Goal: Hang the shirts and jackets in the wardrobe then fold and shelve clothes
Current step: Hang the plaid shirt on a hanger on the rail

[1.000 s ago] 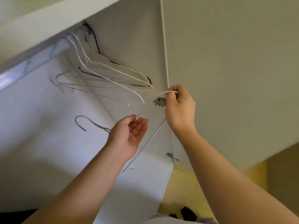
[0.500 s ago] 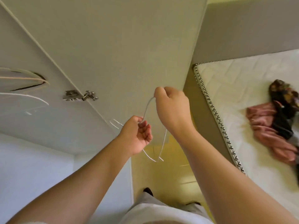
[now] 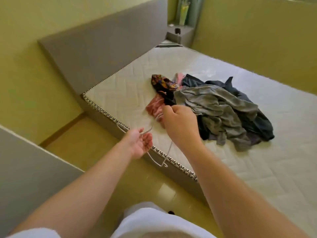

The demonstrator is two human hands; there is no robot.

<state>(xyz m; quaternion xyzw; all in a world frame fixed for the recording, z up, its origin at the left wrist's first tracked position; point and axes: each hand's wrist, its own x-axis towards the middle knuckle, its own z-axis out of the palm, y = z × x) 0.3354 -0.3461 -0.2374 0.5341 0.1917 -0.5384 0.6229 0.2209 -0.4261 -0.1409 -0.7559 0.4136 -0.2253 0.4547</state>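
Note:
A thin white wire hanger (image 3: 169,151) hangs over the near edge of the bed. My right hand (image 3: 180,124) grips its upper part with curled fingers. My left hand (image 3: 139,145) lies palm up beneath it with relaxed fingers, and the wire crosses its fingertips. On the white mattress (image 3: 257,169), just beyond my hands, lies a heap of clothes: a grey garment (image 3: 217,107) on top, a dark blue one (image 3: 257,124) behind it, a pink cloth (image 3: 154,107) and a dark patterned piece (image 3: 163,83) at its left.
A grey headboard (image 3: 103,48) runs along the left side of the bed. A grey nightstand (image 3: 180,34) stands in the far corner. The wardrobe door (image 3: 25,169) edge shows at lower left. Yellow floor (image 3: 103,169) lies between it and the bed.
The view has swung from the wardrobe rail and door to the bed. The hanger has come along in my right hand, and my left hand has loosened from a curl to an open palm.

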